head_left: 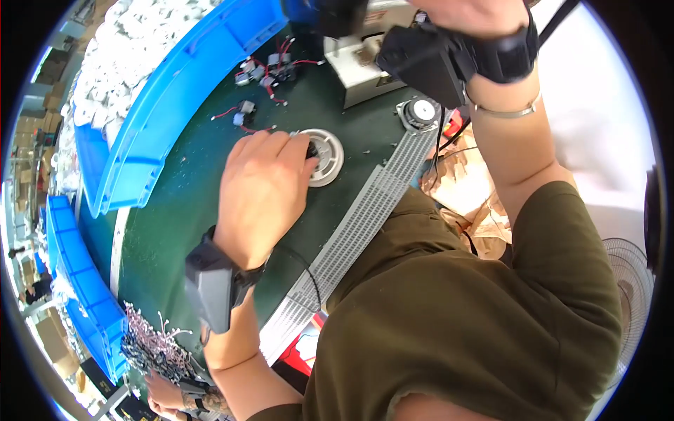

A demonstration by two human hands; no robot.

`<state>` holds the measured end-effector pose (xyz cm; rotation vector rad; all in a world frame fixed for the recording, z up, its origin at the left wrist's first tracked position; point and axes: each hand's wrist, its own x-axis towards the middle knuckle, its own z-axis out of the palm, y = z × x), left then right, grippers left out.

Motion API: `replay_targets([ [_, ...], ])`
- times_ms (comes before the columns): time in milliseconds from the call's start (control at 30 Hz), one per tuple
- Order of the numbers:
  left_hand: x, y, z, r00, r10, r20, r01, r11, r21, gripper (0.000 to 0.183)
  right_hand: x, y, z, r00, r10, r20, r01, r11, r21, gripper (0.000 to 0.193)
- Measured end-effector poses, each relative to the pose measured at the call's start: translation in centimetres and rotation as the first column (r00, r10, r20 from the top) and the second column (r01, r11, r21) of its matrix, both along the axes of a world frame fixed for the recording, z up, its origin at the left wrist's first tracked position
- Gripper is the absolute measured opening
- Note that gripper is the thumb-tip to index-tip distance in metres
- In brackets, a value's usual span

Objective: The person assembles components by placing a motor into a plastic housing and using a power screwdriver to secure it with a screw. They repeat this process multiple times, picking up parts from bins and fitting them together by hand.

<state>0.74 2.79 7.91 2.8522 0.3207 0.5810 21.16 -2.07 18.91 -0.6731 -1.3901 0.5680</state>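
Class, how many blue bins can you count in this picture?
2. One large blue bin, heaped with white parts, is at upper left; the smaller-looking blue bin is below it. Others may be hidden.

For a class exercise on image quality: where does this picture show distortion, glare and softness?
Head view: the fisheye lens bows the blue bin's long wall and leaves black corners; head view: glare washes the right side nearly white, leaving the fan pale; head view: the left hand looks fairly clear, the far-left background softer.

Bright glare whitens the upper right; fisheye curves edges.
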Motion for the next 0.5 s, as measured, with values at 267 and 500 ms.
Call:
replay_targets([
  [267,0.6,-0.3,0.5,0.993,-0.117,-0.035,0.121,0.971,0.204,0.018,3.7,-3.4,-4.7,0.961,-0.224,-0.162,0.213,0.973,-0.085,0.035],
  [500,0.1,-0.2,0.5,0.993,-0.122,-0.011,0.122,0.986,0.110,0.018,5.2,-3.5,-6.5,0.951,-0.280,-0.134,0.274,0.960,-0.063,0.031],
])
